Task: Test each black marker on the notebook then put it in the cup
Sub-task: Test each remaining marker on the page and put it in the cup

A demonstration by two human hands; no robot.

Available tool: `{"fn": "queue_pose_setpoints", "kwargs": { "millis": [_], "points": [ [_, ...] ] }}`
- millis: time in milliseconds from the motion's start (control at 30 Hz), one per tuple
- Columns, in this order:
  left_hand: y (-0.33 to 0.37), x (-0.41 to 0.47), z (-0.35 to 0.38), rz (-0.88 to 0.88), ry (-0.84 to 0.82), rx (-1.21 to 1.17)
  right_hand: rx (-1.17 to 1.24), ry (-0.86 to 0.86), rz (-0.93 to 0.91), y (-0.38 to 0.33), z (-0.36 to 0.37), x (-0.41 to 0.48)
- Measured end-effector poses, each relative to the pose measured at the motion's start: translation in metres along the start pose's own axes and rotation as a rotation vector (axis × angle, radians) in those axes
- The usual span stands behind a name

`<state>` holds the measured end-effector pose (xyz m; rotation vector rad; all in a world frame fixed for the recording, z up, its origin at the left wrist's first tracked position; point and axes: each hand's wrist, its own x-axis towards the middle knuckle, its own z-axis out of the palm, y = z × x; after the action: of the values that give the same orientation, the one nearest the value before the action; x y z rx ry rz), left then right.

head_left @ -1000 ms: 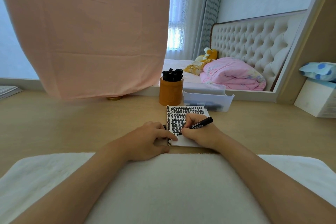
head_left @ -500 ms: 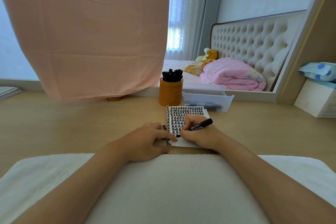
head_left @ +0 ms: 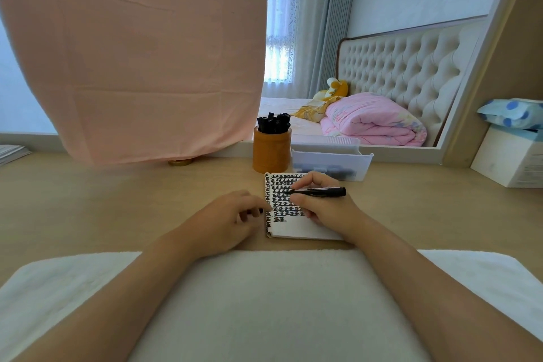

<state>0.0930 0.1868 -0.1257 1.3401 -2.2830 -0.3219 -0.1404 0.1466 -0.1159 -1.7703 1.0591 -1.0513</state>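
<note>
A small spiral notebook (head_left: 296,228) lies on the wooden desk, its page filled with rows of black marks. My right hand (head_left: 326,210) pinches a black marker (head_left: 323,191), held level just above the page with its tip pointing left. My left hand (head_left: 229,220) rests at the notebook's left edge with curled fingers, and a small dark piece, seemingly the marker cap (head_left: 260,210), shows between them. Behind the notebook an orange-brown cup (head_left: 271,153) holds several black markers (head_left: 274,123).
A clear plastic tray (head_left: 332,163) with dark markers inside sits right of the cup. A pink cloth (head_left: 141,53) hangs over the desk's back left. A white box (head_left: 511,156) stands at far right. A white towel (head_left: 279,303) covers the near edge.
My right hand has lifted the marker off the lower page and moved it up, turning it level. My left hand slid slightly left, off the notebook's corner.
</note>
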Motion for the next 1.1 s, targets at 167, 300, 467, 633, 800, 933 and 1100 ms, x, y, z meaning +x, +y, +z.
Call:
{"fn": "queue_pose_setpoints", "kwargs": {
  "millis": [167, 300, 467, 633, 800, 933, 1100],
  "points": [
    [-0.012, 0.016, 0.000, -0.152, 0.182, 0.136, 0.046, 0.037, 0.012, -0.003, -0.002, 0.006],
    [-0.014, 0.030, 0.001, -0.232, 0.016, 0.171, 0.181, -0.007, 0.037, -0.001, -0.003, 0.010],
    [-0.008, 0.048, 0.008, -0.247, -0.017, 0.232, 0.201, 0.012, 0.075, -0.001, -0.009, 0.010],
    [-0.005, 0.049, 0.015, -0.191, 0.202, 0.153, 0.014, 0.090, 0.023, -0.004, -0.013, 0.012],
    [0.001, 0.041, 0.011, -0.137, 0.296, -0.014, -0.291, 0.170, -0.053, 0.003, -0.015, 0.015],
    [0.005, 0.036, 0.006, -0.101, 0.298, -0.116, -0.531, 0.155, -0.152, 0.007, -0.013, 0.013],
    [0.005, 0.038, 0.010, -0.124, 0.293, -0.087, -0.663, 0.150, -0.265, 0.005, -0.013, 0.010]
  ]
}}
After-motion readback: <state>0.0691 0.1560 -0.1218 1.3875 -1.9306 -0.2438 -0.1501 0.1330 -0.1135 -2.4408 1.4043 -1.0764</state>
